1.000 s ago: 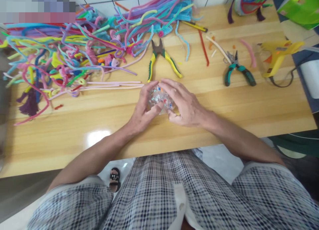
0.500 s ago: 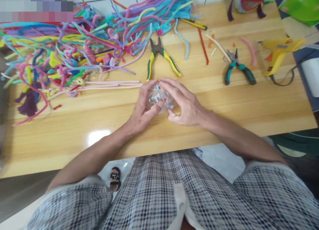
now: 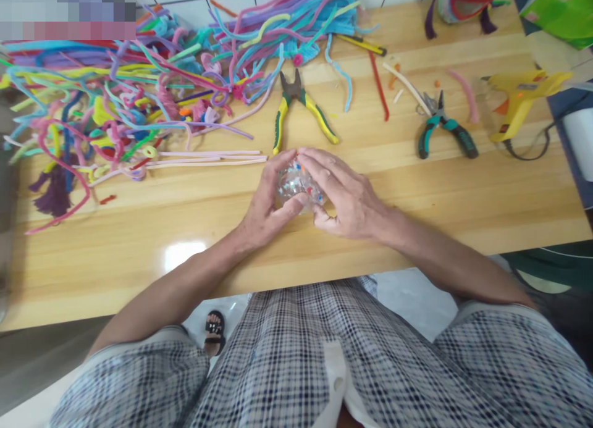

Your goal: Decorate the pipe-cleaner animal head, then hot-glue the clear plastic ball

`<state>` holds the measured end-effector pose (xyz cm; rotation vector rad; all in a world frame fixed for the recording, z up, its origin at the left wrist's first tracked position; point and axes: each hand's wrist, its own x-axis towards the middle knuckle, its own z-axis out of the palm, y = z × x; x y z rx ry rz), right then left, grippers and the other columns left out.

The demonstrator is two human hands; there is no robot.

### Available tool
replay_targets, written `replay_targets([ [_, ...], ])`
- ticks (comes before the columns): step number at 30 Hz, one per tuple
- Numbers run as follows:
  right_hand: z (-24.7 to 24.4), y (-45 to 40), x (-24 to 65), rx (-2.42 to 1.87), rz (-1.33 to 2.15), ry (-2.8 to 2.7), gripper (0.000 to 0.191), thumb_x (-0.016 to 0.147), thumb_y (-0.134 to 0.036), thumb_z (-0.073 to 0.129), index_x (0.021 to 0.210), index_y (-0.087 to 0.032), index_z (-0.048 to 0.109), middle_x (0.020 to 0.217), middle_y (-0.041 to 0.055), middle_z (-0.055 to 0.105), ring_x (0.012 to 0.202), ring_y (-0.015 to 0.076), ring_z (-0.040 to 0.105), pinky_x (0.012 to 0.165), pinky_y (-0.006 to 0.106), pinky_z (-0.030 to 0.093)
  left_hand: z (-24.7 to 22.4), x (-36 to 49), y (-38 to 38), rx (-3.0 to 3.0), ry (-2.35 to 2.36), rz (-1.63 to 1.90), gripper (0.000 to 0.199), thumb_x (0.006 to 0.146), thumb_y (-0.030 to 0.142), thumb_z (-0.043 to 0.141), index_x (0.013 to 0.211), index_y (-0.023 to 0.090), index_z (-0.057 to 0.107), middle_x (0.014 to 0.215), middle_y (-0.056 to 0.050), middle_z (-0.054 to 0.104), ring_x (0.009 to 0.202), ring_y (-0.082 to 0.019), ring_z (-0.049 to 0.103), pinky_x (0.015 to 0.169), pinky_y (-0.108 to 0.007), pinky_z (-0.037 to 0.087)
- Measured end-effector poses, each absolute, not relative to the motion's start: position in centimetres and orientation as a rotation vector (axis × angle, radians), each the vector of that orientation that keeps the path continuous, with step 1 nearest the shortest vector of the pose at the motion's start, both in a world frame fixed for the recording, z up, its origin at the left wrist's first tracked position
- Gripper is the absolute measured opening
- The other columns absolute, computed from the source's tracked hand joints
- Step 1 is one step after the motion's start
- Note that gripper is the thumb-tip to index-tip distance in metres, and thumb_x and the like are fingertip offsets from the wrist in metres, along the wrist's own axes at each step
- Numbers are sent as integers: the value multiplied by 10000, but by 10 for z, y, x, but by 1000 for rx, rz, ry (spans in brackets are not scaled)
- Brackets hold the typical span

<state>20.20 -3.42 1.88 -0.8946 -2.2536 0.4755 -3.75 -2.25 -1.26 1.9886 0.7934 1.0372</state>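
Between my two hands is a clear, roundish object with white, blue, orange and red bits in it; its exact kind does not show. My left hand curves around its left side, with the thumb across the front. From the right, my right hand closes over it, fingers at the far side and thumb at the near side. Just beyond my hands lie yellow-and-green pliers, jaws apart. Pale pink pipe cleaners reach almost to my left fingers.
A large heap of coloured pipe cleaners covers the back left of the wooden table. To the right are teal-handled pliers, a yellow glue gun with its cord, and a pink strip. A yellow-black cutter lies farther back.
Both hands keep their hold on the clear object. My right hand has shifted very slightly, and the whole view has moved a little; the things on the table lie as before.
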Motion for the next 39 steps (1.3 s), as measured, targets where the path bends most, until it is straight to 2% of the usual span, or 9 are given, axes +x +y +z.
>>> replay_targets([
  [4,15,-32,203,-811,425,-2230,815,962,-299,645,1723,-207,366,1734,167,492,1633,362,461,1346,631,424,-11,-38,-22,2030,792,1049,777,1053,637,645,1704,377,311,1735,-117,425,1656,-354,387,1375,-605,350],
  [10,13,-29,203,-773,426,-2247,788,975,-316,630,1718,-233,380,1740,144,495,1648,367,440,1346,665,408,-12,-41,-19,2057,850,1014,938,983,696,715,1728,368,248,1770,-148,371,1660,-378,384,1343,-616,403],
  [13,13,-29,203,-786,456,-2245,765,979,-344,628,1705,-240,412,1738,127,503,1648,367,441,1353,675,394,-11,-43,-19,2085,851,1003,927,992,701,697,1729,357,251,1746,-154,413,1639,-371,419,1334,-613,414],
  [20,13,-29,202,-790,462,-2270,783,968,-325,612,1714,-220,398,1758,133,477,1667,369,407,1359,681,383,-10,-43,-20,2134,838,1012,912,1018,695,662,1745,354,230,1765,-155,404,1638,-373,426,1346,-598,389],
  [27,8,-32,200,-762,404,-2264,845,953,-277,595,1746,-209,310,1786,146,427,1693,372,355,1355,696,372,-9,-43,-21,2168,820,1016,915,1031,652,669,1755,360,190,1801,-153,348,1656,-365,398,1354,-602,377],
  [32,7,-32,200,-727,373,-2267,907,934,-216,572,1771,-229,222,1801,147,399,1705,362,331,1351,708,372,-7,-43,-22,2156,797,1020,788,1092,624,564,1750,367,215,1778,-132,381,1667,-341,376,1376,-591,343],
  [39,11,-35,196,-747,416,-2266,878,967,-234,568,1775,-241,223,1816,128,376,1719,352,295,1375,694,339,-9,-41,-23,2199,831,1080,818,1068,643,600,1736,358,225,1739,-142,425,1633,-358,421,1359,-600,360],
])
